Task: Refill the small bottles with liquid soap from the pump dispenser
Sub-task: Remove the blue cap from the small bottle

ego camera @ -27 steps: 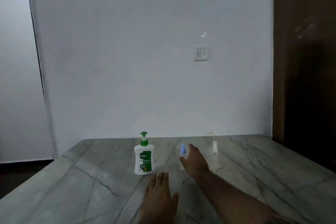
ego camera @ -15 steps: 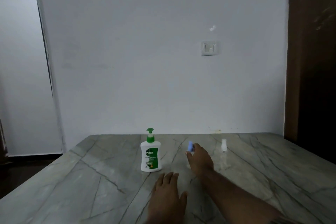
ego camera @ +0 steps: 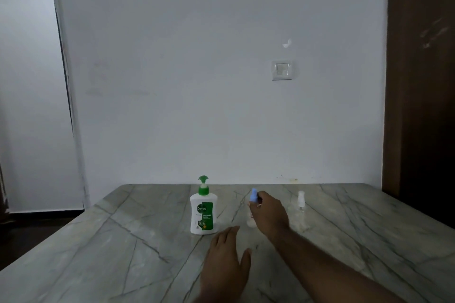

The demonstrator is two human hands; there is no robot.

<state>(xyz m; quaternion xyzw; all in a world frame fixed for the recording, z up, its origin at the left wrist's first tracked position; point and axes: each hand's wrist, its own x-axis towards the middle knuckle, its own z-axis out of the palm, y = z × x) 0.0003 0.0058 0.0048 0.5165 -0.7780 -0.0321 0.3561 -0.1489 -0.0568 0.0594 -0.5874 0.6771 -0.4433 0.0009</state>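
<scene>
A white pump dispenser (ego camera: 203,214) with a green pump head and green label stands upright on the grey marble table (ego camera: 123,241). To its right stands a small clear bottle with a blue cap (ego camera: 253,195); my right hand (ego camera: 269,214) is curled round that bottle and hides most of its body. Farther right stands a second small clear bottle with a white cap (ego camera: 300,206), untouched. My left hand (ego camera: 225,261) rests flat on the table, fingers straight, just in front of the dispenser.
A pale wall with a light switch (ego camera: 282,70) rises behind the table's far edge. A dark wooden door (ego camera: 421,81) stands at the right, and the dark floor (ego camera: 32,226) shows past the table's left edge.
My right hand has closed round the blue-capped bottle. The camera has shifted, so everything sits a little to the right and lower. My left hand stays flat on the table.
</scene>
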